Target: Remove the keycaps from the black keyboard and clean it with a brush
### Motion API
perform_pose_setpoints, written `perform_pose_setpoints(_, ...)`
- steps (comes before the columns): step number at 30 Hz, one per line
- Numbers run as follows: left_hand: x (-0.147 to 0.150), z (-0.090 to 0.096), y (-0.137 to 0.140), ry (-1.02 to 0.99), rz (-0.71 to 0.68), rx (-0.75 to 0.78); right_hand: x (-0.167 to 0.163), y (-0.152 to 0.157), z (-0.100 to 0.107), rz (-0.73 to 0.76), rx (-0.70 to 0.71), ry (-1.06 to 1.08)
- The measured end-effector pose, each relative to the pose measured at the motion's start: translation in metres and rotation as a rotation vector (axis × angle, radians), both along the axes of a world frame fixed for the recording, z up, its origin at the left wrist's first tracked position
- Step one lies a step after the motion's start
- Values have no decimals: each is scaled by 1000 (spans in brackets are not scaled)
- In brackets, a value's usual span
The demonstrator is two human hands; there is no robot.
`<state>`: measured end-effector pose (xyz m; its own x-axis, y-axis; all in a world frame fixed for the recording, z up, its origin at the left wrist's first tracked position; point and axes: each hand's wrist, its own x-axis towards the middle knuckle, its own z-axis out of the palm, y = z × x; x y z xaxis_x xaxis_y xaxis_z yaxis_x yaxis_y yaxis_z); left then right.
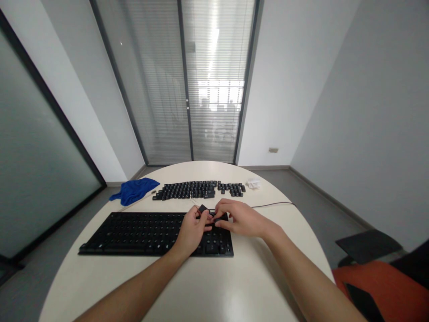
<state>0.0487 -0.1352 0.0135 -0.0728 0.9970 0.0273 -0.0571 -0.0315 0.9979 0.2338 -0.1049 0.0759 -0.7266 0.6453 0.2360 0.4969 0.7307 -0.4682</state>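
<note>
A black keyboard (pixel 140 232) lies on the table with most of its key positions bare; a few caps show at its lower right. My left hand (pixel 193 229) is over its right half, a black keycap (pixel 203 208) held between thumb and forefinger. Close beside it, my right hand (pixel 239 218) bends over the upper right corner of the keyboard, thumb and forefinger brought together. Whatever is between those fingertips is dark and too small to make out. The two hands' fingertips nearly meet, hiding part of the keyboard.
Loose black keycaps (pixel 187 190) are laid out in rows behind the keyboard. A blue cloth (pixel 136 191) and a thin brush (pixel 139 200) lie to the left, a crumpled white tissue (pixel 253 183) to the right. A black cable (pixel 273 204) runs off the round table's right edge (pixel 311 232). An orange chair (pixel 378 286) stands there.
</note>
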Motion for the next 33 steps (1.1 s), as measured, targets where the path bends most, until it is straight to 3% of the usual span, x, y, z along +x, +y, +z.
perform_pose_setpoints(3, 1, 1, 3, -27, 13, -38, 3, 6, -5, 19, -56, 58)
perform_pose_setpoints(6, 1, 0, 5, -25, 51, -72, -3, 5, -10, 2, 43, 81)
perform_pose_setpoints(9, 1, -1, 5, -30, 57, -49, -16, 0, -12, -122, 121, 178)
perform_pose_setpoints(12, 1, -2, 4, -51, 57, -40, -22, -2, -10, -211, 47, 301)
perform_pose_setpoints(15, 1, -2, 4, -58, 57, -50, -10, 9, -8, -263, 66, 419)
perform_pose_setpoints(19, 1, -3, 4, -57, 38, -51, 29, 37, -14, -460, 191, 501)
perform_pose_setpoints(24, 1, -2, 4, -65, 25, -59, 77, 68, -38, -752, 205, 337)
perform_pose_setpoints(29, 2, 0, 2, -60, 27, -74, 93, 78, -59, -799, 110, 135)
perform_pose_setpoints(33, 2, 2, 1, -51, 24, -73, 88, 76, -63, -823, 73, 5)
